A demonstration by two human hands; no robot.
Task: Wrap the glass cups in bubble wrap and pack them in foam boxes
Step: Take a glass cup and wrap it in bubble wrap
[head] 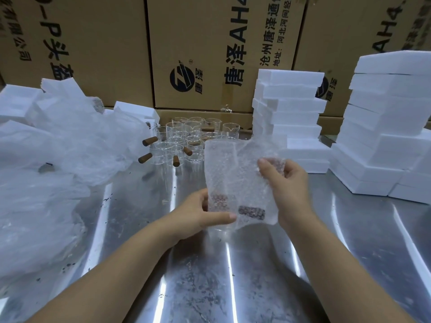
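Both forearms reach in from 7 and 5 o'clock over the steel table (210, 276). The left hand (200, 215) grips the lower end of the glass cup (233, 201) inside the bubble wrap (221, 159), thumb across its front. The right hand (286, 185) curls its fingers round the wrap's upper right side. Unwrapped glass cups (186, 138) stand at 12 o'clock, foam boxes (291, 117) at 2.

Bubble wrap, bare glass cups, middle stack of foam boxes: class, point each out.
bubble wrap (222, 164): head view, flat upper part of the sheet.
glass cups (184, 136): head view, middle of the cluster.
foam boxes (293, 106): head view, front face of middle stack.
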